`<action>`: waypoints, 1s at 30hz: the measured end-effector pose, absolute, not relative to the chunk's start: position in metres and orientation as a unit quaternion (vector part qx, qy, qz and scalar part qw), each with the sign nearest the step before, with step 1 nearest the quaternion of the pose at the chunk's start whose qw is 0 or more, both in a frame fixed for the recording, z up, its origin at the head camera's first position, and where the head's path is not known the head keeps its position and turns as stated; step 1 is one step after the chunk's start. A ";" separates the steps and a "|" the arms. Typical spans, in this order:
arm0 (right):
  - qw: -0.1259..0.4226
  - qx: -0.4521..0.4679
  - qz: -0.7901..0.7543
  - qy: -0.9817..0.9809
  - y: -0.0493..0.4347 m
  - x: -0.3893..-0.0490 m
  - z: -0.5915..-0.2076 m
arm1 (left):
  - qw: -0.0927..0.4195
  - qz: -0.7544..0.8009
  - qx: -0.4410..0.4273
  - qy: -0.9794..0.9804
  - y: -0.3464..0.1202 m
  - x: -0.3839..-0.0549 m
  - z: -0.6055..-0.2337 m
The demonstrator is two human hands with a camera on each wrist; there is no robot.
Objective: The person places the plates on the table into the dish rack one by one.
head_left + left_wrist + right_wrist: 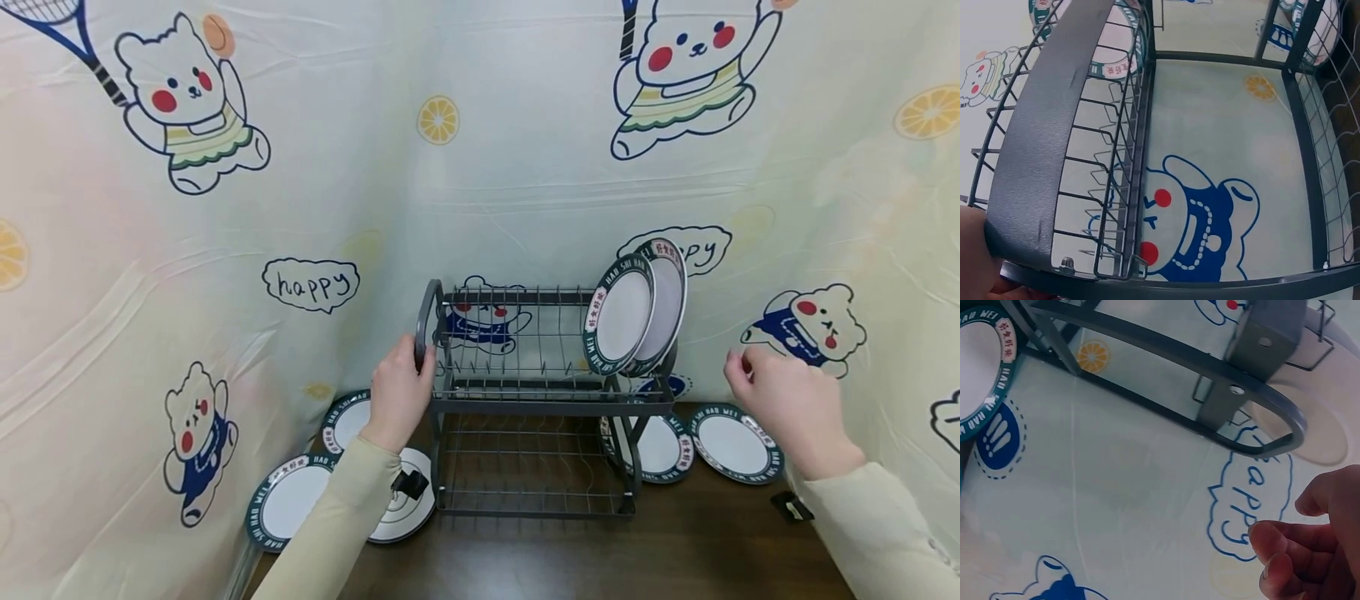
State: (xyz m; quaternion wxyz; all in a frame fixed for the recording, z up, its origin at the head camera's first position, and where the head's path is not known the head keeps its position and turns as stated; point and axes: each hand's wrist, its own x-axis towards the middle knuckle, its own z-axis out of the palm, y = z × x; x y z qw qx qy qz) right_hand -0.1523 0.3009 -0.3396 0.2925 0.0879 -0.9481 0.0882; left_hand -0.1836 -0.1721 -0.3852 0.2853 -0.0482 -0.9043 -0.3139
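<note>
A dark two-tier dish rack [525, 408] stands on the table. My left hand [399, 392] grips the upper left side of its frame; in the left wrist view only part of that hand [974, 253] shows, at the rack's corner. At the right end of the upper tier two green-rimmed plates stand on edge, a front plate [621, 315] and a back plate [667, 304]. My right hand [791, 408] hovers to the right of the rack, apart from it. In the right wrist view its fingers [1294, 540] are loosely curled and hold nothing.
Left of the rack lie a plate [292, 502], another plate [351, 421] and an upside-down plate [411, 517]. On the right lie a plate [660, 450] partly behind the rack and one more plate [737, 446]. A printed curtain [480, 192] hangs behind the brown table [540, 558].
</note>
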 end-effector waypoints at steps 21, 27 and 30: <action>0.188 0.038 0.129 -0.973 0.329 -0.149 -0.412 | 0.292 -0.302 -0.045 -0.906 -0.169 -0.181 -0.390; 0.165 0.021 0.139 -0.976 0.336 -0.153 -0.430 | 0.296 -0.302 -0.043 -0.905 -0.169 -0.181 -0.390; 0.149 0.017 0.141 -0.979 0.338 -0.154 -0.438 | 0.301 -0.300 -0.045 -0.904 -0.169 -0.182 -0.390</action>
